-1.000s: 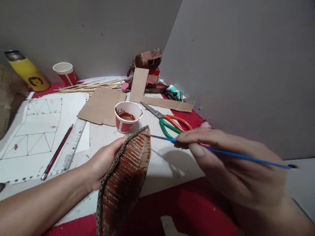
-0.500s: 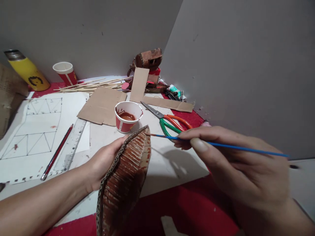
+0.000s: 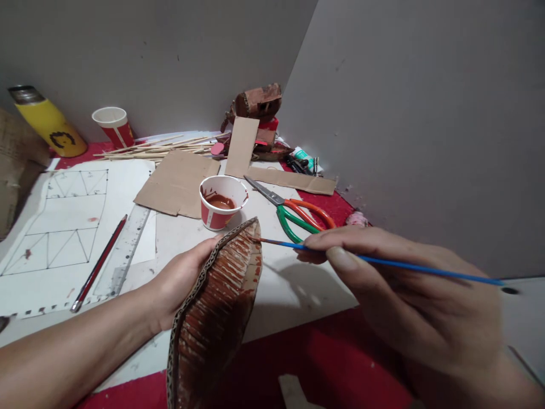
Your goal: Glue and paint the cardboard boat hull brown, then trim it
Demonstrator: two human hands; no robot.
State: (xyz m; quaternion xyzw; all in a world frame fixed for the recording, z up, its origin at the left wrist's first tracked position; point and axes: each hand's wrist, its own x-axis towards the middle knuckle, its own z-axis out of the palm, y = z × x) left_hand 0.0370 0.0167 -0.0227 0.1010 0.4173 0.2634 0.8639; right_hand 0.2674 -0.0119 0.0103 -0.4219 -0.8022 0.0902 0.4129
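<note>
My left hand (image 3: 181, 278) supports a curved, boat-shaped cardboard piece (image 3: 217, 301) from its far left side; most of the fingers are hidden behind it. Brown paint covers much of its ridged surface, while a bare tan strip shows along the upper right edge. In a pinch between thumb and fingers, my right hand (image 3: 395, 284) holds a thin blue paintbrush (image 3: 409, 270). Its brown tip touches the piece near the upper end. Just beyond that end stands a cut-down paper cup (image 3: 221, 207) with brown paint inside.
Scissors (image 3: 293, 210) lie beyond my right hand. Flat cardboard pieces (image 3: 179, 182), thin wooden sticks (image 3: 149, 150) and a brown cardboard model (image 3: 258, 108) are at the back. Left are a pencil (image 3: 100, 261), ruler (image 3: 128, 250), drawn sheet (image 3: 76, 213), yellow bottle (image 3: 51, 125) and paper cup (image 3: 113, 125).
The brush tip has shifted slightly down along the upper end of the cardboard piece, and my right hand has tilted a little with it. My left hand stays put.
</note>
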